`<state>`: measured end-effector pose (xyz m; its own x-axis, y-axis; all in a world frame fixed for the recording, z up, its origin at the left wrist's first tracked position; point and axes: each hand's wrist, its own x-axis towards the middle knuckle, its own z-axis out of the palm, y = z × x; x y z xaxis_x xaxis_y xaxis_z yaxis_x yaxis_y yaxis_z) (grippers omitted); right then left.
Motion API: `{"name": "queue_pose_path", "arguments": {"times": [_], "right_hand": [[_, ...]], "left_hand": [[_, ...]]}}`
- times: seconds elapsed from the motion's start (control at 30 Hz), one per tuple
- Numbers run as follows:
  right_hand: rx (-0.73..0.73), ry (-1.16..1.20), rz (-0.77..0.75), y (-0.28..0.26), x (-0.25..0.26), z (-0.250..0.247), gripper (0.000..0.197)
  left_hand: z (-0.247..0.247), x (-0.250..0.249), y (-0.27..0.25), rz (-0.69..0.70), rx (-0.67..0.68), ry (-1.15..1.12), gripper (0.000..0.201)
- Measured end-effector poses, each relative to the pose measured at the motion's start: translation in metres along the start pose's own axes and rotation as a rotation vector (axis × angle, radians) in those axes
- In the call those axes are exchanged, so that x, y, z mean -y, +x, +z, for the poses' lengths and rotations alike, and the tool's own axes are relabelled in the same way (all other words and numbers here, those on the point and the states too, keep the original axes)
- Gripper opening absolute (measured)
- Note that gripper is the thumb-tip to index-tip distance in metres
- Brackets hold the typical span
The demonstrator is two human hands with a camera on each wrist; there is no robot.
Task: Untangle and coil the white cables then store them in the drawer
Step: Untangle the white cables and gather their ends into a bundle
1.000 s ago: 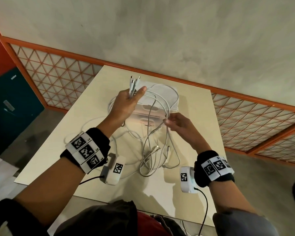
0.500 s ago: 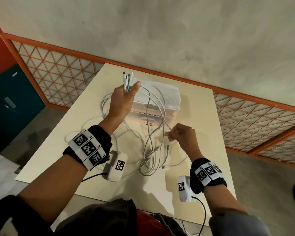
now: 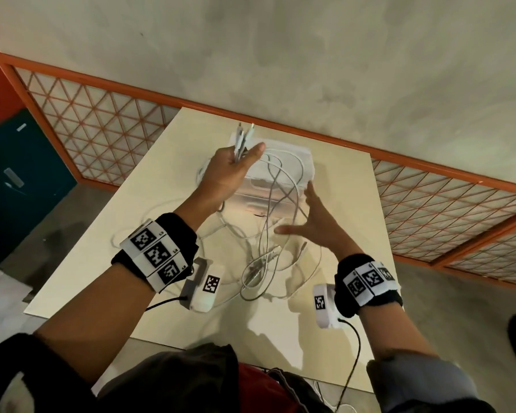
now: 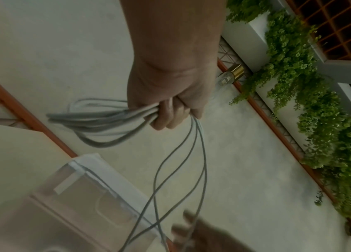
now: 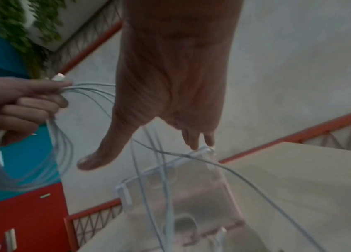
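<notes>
Right hand [image 3: 316, 225] released, fingers now splayed; left hand [image 3: 227, 171] grips thin white cables [image 3: 268, 234] bundle.

Dim, warm light; wrist views motion-blurred (edges bent by wide lenses).

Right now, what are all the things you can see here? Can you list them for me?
white cables: a tangled bunch, count unclear; plug ends gripped high, loops hanging to the table.
drawer box: one, clear plastic, far side of table, closed.
table: one, cream.
railing: orange lattice, behind table.
plants: green, hanging.
left hand: fingers curled round cable ends.
right hand: spread, holding nothing, beside the hanging strands.
</notes>
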<state>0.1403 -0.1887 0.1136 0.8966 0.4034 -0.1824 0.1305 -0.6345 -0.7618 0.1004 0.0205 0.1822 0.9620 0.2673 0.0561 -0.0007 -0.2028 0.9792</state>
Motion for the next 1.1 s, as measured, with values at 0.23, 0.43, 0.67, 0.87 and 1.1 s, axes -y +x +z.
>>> {"name": "queue_pose_path", "arguments": {"times": [0.23, 0.43, 0.67, 0.87, 1.1], "right_hand": [[-0.227, 0.274, -0.193, 0.01, 0.02, 0.002, 0.013], [-0.008, 0.387, -0.112, -0.013, -0.003, 0.018, 0.014], [0.031, 0.165, 0.151, -0.023, -0.047, 0.013, 0.041], [-0.323, 0.355, 0.238, -0.017, -0.044, -0.005, 0.046], [-0.17, 0.241, 0.165, -0.017, -0.047, -0.027, 0.037]], "left_hand": [[0.004, -0.014, -0.014, 0.01, 0.224, -0.183, 0.047], [-0.004, -0.018, -0.009, -0.013, 0.094, -0.36, 0.037], [-0.011, -0.021, -0.009, -0.004, -0.133, -0.481, 0.048], [-0.008, 0.007, -0.005, -0.041, -0.253, -0.294, 0.054], [-0.014, 0.024, -0.005, -0.018, -0.453, -0.16, 0.052]]}}
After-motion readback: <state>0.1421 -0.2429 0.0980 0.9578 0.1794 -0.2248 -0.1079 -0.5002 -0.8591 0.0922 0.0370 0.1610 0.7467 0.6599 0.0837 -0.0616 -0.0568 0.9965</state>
